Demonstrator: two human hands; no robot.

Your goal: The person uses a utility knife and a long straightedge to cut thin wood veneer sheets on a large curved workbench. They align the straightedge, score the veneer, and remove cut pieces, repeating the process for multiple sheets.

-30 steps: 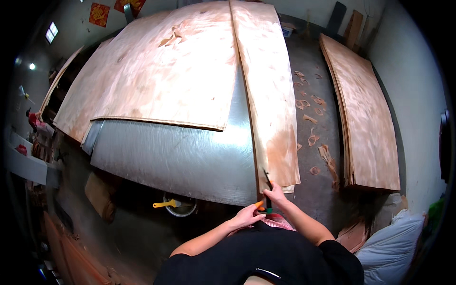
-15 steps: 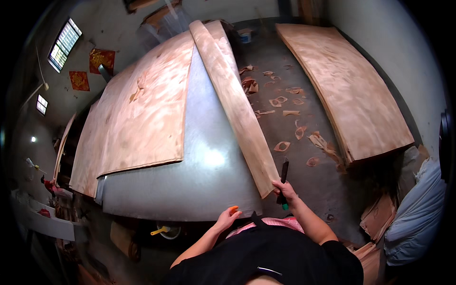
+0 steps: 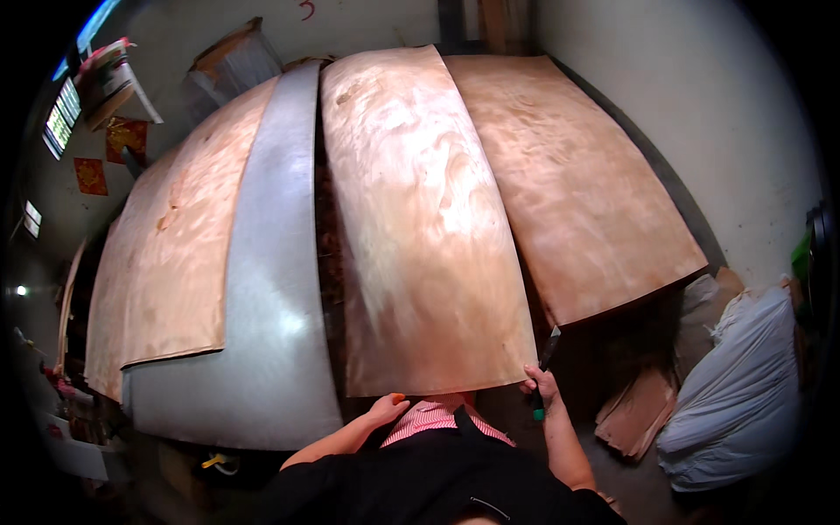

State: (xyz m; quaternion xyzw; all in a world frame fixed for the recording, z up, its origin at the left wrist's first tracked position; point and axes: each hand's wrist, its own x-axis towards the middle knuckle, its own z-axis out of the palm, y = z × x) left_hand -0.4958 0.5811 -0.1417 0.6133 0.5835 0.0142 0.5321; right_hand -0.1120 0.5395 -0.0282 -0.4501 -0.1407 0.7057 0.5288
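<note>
A broad wood veneer sheet [image 3: 429, 227] stretches away from me, its near edge in front of my waist. My right hand [image 3: 541, 381] is closed at the sheet's near right corner. The same hand holds a utility knife [image 3: 548, 350] with a dark body and a green end, blade pointing up. My left hand [image 3: 386, 408] is at the sheet's near edge, left of the middle, fingers loosely bent and partly hidden; no clear grip on the sheet shows. Something orange covers one of its fingertips.
Left of the sheet is a smooth grey metal-topped table [image 3: 280, 350] with a veneer stack [image 3: 184, 236] on it. Another veneer stack [image 3: 586, 192] lies on the right. A white sack [image 3: 735, 394] and brown veneer pieces [image 3: 639, 411] lie at lower right.
The veneer sheet, a narrow strip on the table's right edge before, now spreads wide and sits right of the table, hiding the floor scraps. My view has swung right; the right hand keeps the knife.
</note>
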